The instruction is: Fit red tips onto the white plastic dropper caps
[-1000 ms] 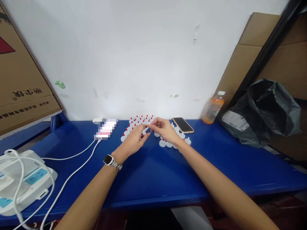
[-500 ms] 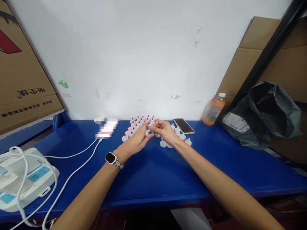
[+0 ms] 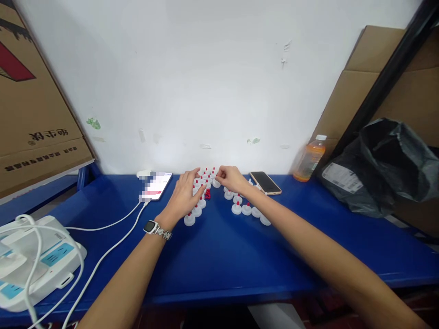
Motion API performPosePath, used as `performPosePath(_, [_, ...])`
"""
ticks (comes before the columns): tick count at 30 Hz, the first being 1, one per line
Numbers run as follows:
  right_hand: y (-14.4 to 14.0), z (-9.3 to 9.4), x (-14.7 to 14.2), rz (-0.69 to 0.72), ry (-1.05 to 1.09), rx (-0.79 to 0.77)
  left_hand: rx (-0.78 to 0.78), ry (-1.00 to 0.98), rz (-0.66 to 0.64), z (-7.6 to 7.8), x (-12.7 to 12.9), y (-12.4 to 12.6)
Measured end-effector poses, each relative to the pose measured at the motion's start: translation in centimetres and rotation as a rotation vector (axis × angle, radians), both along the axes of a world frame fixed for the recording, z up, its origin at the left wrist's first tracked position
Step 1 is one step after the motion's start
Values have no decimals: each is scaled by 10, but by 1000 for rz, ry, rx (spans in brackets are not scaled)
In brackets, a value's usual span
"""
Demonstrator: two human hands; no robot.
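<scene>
Closest on the desk [image 3: 212, 256]: white caps [image 3: 189, 220] in two bunches, loose red tips [image 3: 207, 194] beside the left one. Left hand [image 3: 184, 194] is spread loosely over that bunch, holding nothing I can see. Right hand [image 3: 233, 179], bit farther back, looks pinched on a cap [image 3: 216, 183] up top. I'd guess the step's parking that cap; next calls for a gentle let-go.

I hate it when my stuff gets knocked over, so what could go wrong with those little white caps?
The left hand is spread at the crowded white caps, so a sideways bump might tip some. The small red pieces bunched beside it could scatter if brushed. The right hand has its fingers at the top of one white cap; a jerky pull might topple it.
</scene>
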State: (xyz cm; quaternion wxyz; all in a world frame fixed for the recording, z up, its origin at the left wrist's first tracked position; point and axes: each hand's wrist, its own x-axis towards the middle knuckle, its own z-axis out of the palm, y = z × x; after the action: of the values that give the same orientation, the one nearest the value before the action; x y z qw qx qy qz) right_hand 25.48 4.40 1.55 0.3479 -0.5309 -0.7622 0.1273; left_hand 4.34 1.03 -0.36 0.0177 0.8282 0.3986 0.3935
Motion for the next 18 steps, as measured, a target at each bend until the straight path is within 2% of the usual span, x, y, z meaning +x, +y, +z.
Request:
performPosePath(4, [22, -4, -12, -37, -292, -31, -35, 30, -3, -1, -1, -2])
performPosePath(9, [23, -4, -15, -50, -323, -29, -107, 70, -19, -1, 6, -7])
performPosePath(14, [5, 6, 30, -185, -249, 38, -112, 77, -41, 4, 15, -7])
performPosePath(18, [-5, 7, 73, -378, -322, -17, -77, 162, -87, 10, 40, -3])
